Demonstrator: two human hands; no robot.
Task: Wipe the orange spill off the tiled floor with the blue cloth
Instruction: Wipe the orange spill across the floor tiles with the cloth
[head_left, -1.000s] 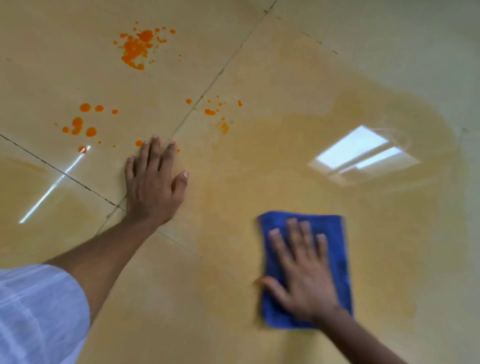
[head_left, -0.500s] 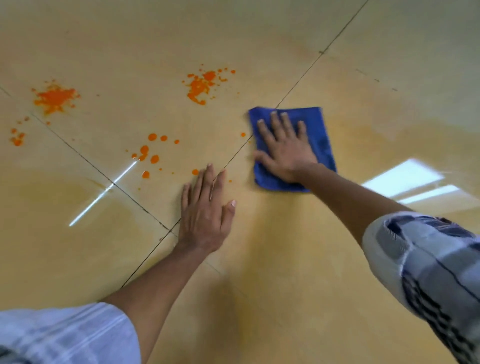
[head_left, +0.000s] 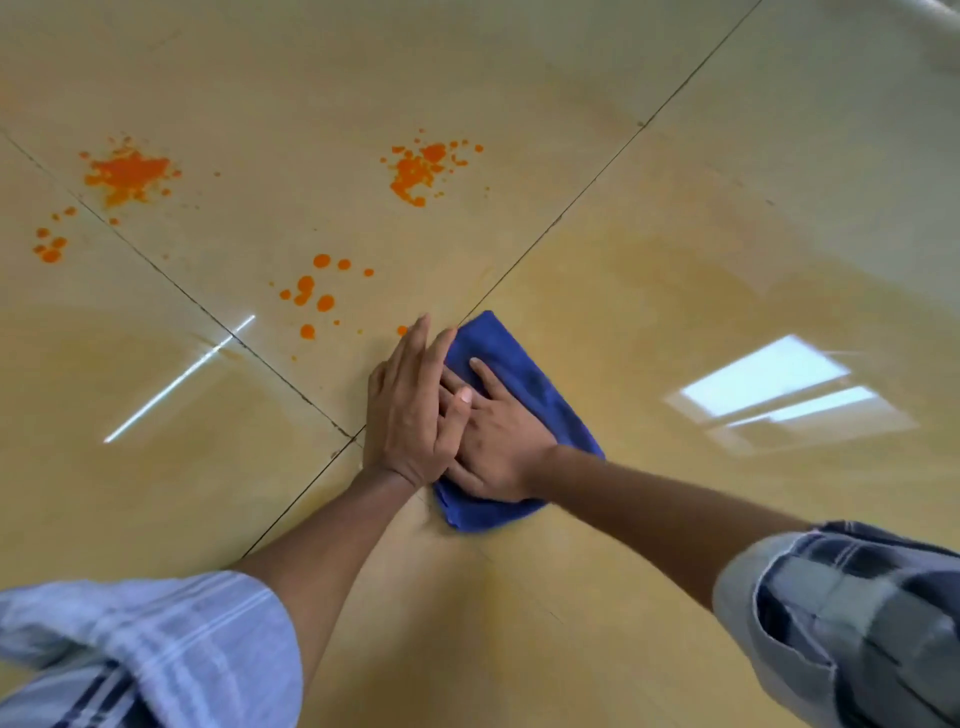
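My right hand (head_left: 498, 441) presses flat, fingers straight, on the blue cloth (head_left: 524, 374), which I have dragged back from beyond the tile joint until it butts against my left hand (head_left: 410, 410). That left hand lies open on the tiled floor (head_left: 675, 597), holding nothing. Beyond the cloth, 4 clusters of orange spill (head_left: 317, 296) remain, the nearest just past my left fingertips, so most wiping is still ahead.
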